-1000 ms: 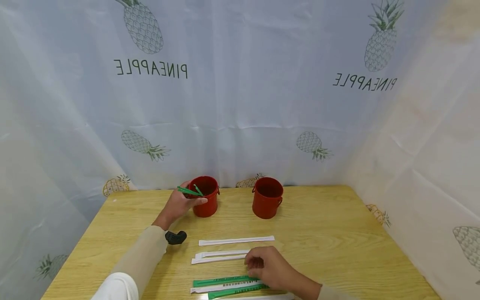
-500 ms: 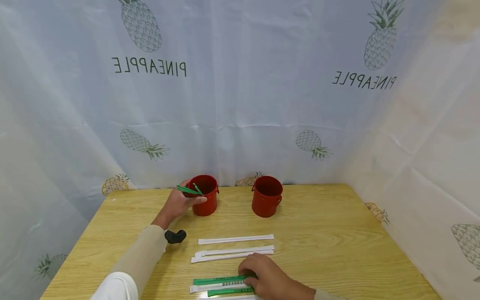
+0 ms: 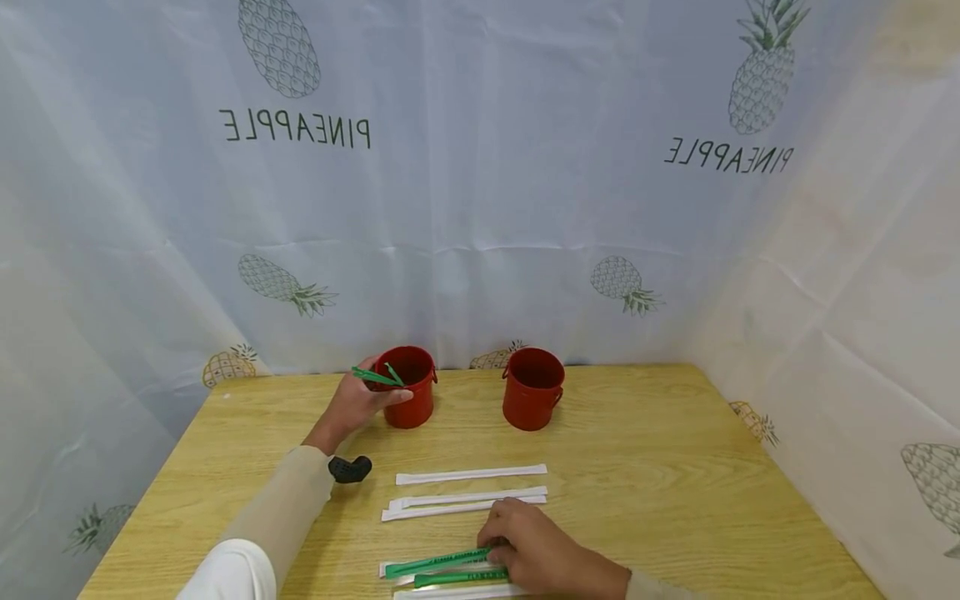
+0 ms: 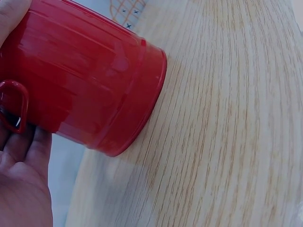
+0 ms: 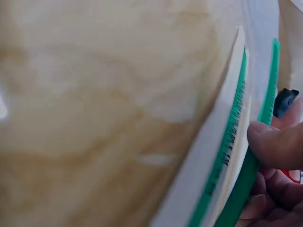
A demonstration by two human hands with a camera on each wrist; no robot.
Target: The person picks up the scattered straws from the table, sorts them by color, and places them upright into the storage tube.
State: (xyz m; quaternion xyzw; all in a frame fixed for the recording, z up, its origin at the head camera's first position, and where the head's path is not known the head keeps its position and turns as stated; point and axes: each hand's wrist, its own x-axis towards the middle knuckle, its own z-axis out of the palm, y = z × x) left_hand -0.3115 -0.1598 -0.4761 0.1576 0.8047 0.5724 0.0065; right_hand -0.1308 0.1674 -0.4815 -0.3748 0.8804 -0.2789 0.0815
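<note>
In the head view my left hand (image 3: 357, 405) grips the left red bucket (image 3: 412, 412), thumb across its front; the left wrist view shows fingers behind the bucket (image 4: 80, 80) near its looped handle. Green straws (image 3: 377, 377) lean out over that bucket's rim. My right hand (image 3: 534, 543) pinches a green paper-wrapped straw (image 3: 437, 562) near its right end. In the right wrist view the thumb presses this green straw (image 5: 271, 85), raised beside the others. Another green wrapped straw (image 3: 457, 577) lies just below it, with white wrapped straws around it, partly covered.
A second red bucket (image 3: 531, 407) stands right of the first. Three white wrapped straws, such as the farthest white straw (image 3: 471, 475), lie across the middle of the wooden table (image 3: 645, 483). A black device (image 3: 350, 470) sits at the left wrist. A pineapple-print curtain (image 3: 480, 183) hangs behind.
My right hand has moved slightly left, taken hold of the upper green straw and tilted it over the white one. The left hand stays on the bucket.
</note>
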